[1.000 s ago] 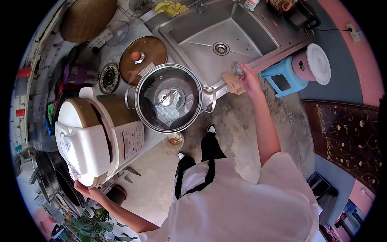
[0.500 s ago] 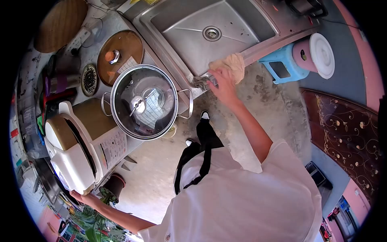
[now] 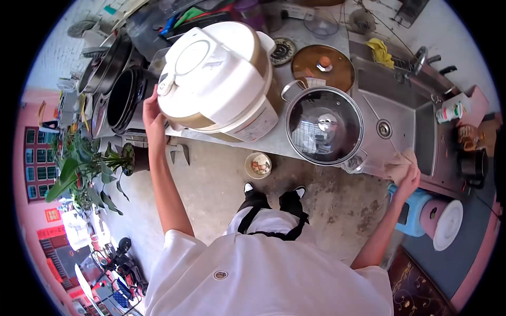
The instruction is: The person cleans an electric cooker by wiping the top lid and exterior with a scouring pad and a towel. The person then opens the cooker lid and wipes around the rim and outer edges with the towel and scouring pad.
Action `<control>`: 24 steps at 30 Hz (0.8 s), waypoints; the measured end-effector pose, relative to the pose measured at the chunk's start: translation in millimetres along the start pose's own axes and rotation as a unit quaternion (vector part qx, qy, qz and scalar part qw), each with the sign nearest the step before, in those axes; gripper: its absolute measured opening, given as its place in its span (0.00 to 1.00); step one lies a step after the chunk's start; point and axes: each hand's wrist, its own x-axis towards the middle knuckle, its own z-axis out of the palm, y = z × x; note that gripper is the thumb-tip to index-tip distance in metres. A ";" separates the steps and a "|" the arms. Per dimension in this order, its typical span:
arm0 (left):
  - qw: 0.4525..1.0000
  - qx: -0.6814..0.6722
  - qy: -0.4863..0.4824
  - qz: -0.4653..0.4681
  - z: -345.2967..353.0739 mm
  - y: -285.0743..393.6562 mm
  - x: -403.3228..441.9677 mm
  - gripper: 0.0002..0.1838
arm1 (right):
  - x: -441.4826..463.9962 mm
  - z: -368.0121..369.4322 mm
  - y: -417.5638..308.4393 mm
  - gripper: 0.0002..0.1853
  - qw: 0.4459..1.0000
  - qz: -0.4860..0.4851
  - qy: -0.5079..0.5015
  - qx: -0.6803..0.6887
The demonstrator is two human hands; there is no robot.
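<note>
My left hand point(image 3: 153, 111) is at the left end of a white and gold rice cooker point(image 3: 211, 79), its fingers bent against the edge by the lid's front. The cooker stands on the counter, and its lid looks down. My right hand point(image 3: 408, 183) grips a beige cloth point(image 3: 399, 166) at the front rim of the steel sink point(image 3: 369, 164). Between the hands stands a two-handled steel pot point(image 3: 326, 126); its inside looks dark and shiny. Behind the pot lies a brown glass lid point(image 3: 323, 67) with a round knob.
A bowl with scraps point(image 3: 258, 165) stands on the floor below the counter. A blue stool point(image 3: 408, 217) with a pink bin point(image 3: 433, 218) is under the sink's right side. Dark pots point(image 3: 124, 100) and a potted plant point(image 3: 134, 157) are at the left. A yellow cloth point(image 3: 380, 52) hangs behind the sink.
The view has swung left, showing more of the cooker and plants. A dark gap under the cooker's lid no longer shows. My right hand stays at the sink rim with the cloth.
</note>
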 end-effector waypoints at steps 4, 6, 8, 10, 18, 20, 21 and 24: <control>0.999 -0.036 -0.021 0.020 5.0 3.7 0.7 0.35 | -2.2 39.3 -154.5 0.22 0.968 0.018 -0.047 0.244; 0.998 -0.045 -0.037 0.035 2.7 1.7 1.5 0.34 | -4.4 75.8 -208.1 0.26 0.949 0.018 -0.067 0.307; 0.997 -0.042 -0.051 0.047 0.7 0.1 1.5 0.34 | -31.7 128.2 -277.3 0.27 0.917 -0.100 -0.258 0.287; 0.995 -0.061 -0.062 0.053 -2.4 -4.0 2.5 0.35 | -66.5 191.9 -325.6 0.26 0.900 -0.215 -0.327 0.190; 0.989 -0.006 -0.104 0.104 -12.6 -5.3 4.2 0.36 | -181.8 331.0 -352.1 0.18 0.900 -0.288 -0.322 -0.057; 0.984 0.054 -0.132 0.107 -17.2 11.6 -1.1 0.35 | -199.7 328.9 -351.8 0.17 0.900 -0.321 -0.274 -0.105; 0.975 0.126 -0.134 0.123 -16.3 15.2 0.3 0.35 | -206.7 329.6 -348.6 0.17 0.895 -0.359 -0.241 -0.112; 0.973 0.118 -0.144 0.139 -16.8 16.6 1.1 0.34 | -231.7 329.5 -346.7 0.16 0.896 -0.378 -0.178 -0.151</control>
